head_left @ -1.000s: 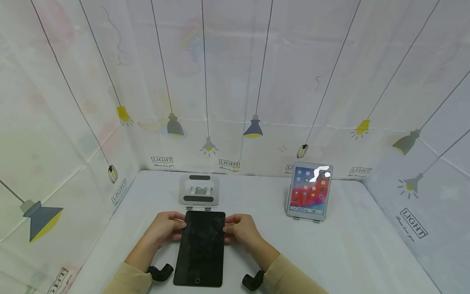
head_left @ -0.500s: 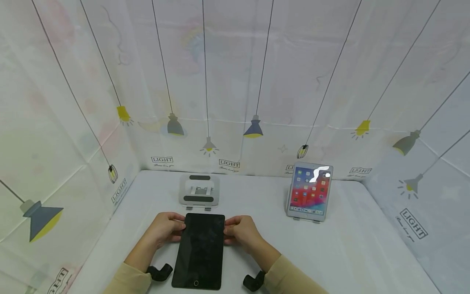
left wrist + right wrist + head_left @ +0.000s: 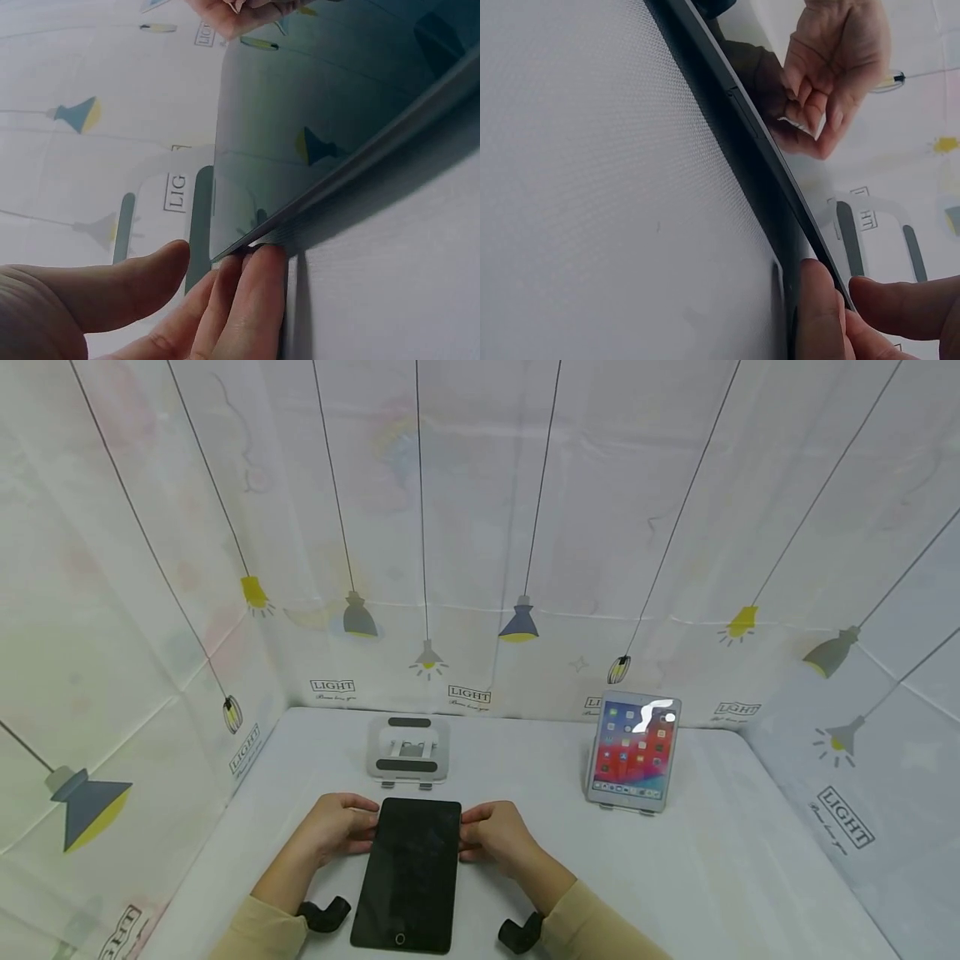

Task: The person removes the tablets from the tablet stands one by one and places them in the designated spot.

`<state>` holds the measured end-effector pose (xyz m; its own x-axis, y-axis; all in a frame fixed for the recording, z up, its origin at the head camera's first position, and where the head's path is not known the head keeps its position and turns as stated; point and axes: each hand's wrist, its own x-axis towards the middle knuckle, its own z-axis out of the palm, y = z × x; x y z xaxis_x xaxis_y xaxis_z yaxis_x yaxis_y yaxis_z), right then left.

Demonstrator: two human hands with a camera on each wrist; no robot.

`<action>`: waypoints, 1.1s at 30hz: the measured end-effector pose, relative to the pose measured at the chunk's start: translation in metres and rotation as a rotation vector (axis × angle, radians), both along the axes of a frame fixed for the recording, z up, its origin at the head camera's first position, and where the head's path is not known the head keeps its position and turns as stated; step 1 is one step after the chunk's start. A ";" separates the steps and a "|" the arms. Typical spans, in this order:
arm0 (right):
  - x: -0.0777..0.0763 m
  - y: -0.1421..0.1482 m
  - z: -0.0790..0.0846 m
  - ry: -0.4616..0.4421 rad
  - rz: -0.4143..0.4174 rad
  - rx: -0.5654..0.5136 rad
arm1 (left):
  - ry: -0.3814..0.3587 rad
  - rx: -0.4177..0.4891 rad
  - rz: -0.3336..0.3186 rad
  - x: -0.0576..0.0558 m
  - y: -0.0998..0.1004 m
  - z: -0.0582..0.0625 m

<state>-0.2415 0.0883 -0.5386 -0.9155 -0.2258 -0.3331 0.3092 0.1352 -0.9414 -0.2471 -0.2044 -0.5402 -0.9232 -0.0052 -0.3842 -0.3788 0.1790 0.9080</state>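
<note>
My left hand (image 3: 333, 827) and right hand (image 3: 495, 837) grip opposite edges of the black tablet (image 3: 408, 877), just nearer me than the grey stand (image 3: 406, 766); I judge this a positioning step, the next move needing an even hold

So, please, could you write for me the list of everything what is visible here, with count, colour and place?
Black tablet: 1, black, between the hands, nearer than the bare stand
Bare stand: 1, pale grey with dark pads, rear left of table
Lit tablet: 1, white frame, red-blue screen, rear right
Second stand: 1, grey where visible, mostly hidden behind lit tablet
Table: 1, white, under everything
Backdrop: white, around table
Lamps: 10, yellow, grey, blue, printed on backdrop
Labels "LIGHT": 7, black, printed, one partly hidden
Wrist pieces: 2, black, one by each cuff
Sleeves: 2, beige, bottom edge
Left hand: 1, bare, at black tablet's left edge
Right hand: 1, bare, at its right edge
</note>
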 end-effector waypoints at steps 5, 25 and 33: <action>-0.001 0.001 -0.001 -0.013 0.005 -0.008 | -0.018 -0.002 0.005 0.000 -0.003 -0.001; -0.002 0.003 0.002 -0.053 -0.011 -0.014 | -0.046 -0.009 0.008 -0.002 -0.008 0.002; -0.003 0.007 0.004 -0.081 -0.004 -0.010 | -0.052 0.005 0.005 -0.002 -0.012 0.001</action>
